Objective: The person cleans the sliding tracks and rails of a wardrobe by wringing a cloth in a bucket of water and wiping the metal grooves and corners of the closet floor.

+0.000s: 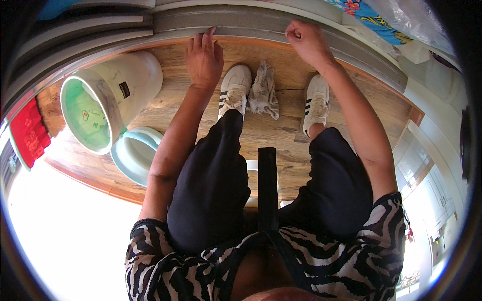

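Observation:
My left hand reaches forward with its fingers a little apart, the tips at the edge of a long grey panel with pale strips. I see nothing in that hand. My right hand is at the same panel farther right, its fingers curled into a loose fist with no object visible in it. Whether it touches the panel I cannot tell. On the wood-look floor between my white shoes lies a crumpled grey rag, close to the left shoe.
A marble-patterned bin with a green bag inside lies tilted at left, beside a pale blue basin. Red cloth hangs at the far left. Plastic wrapping and blue floral fabric are at upper right. White cabinets stand at right.

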The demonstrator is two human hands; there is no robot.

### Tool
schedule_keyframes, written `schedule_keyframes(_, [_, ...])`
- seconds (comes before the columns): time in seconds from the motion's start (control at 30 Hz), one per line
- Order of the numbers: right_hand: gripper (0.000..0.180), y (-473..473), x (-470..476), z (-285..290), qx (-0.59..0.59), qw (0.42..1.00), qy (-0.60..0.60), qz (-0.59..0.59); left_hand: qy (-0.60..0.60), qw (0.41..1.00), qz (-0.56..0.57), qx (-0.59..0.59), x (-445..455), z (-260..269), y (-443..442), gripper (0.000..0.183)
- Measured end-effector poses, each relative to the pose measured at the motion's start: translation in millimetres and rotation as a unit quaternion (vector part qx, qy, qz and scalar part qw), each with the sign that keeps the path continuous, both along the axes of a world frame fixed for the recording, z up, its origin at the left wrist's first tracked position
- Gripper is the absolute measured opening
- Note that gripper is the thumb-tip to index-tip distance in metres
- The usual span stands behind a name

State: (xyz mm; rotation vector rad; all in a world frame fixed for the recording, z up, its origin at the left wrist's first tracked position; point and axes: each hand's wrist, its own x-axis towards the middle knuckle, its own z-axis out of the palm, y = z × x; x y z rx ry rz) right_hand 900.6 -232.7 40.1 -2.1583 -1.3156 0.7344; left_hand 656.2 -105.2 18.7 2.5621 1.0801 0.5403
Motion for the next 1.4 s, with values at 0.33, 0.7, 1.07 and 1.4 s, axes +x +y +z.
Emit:
schedule_keyframes(0.33, [0.011, 4.5, -7.0, 1.2, -0.013, 0.996, -0.091, 0.016, -0.006, 1.000, 0.002, -0.014, -0.6, -3.4, -0.9, 0.040])
schedule_keyframes(0.7, [0.010, 3.9, 3.9, 14.1, -0.027, 0.998, -0.043, 0.025, -0.006, 1.000, 0.002, -0.018, -2.8, -9.2, -0.1, 0.040])
schedule_keyframes(1.07, [0.011, 8.0, 9.5, 26.2, -0.077, 0.991, -0.097, 0.049, -0.012, 1.000, -0.001, -0.023, -2.6, -6.3, 0.1, 0.041])
schedule_keyframes(1.4, [0.014, 0.7, 19.0, 32.8, -0.107, 0.990, -0.082, 0.037, 0.002, 0.999, 0.001, -0.037, -2.9, -4.0, -0.1, 0.041])
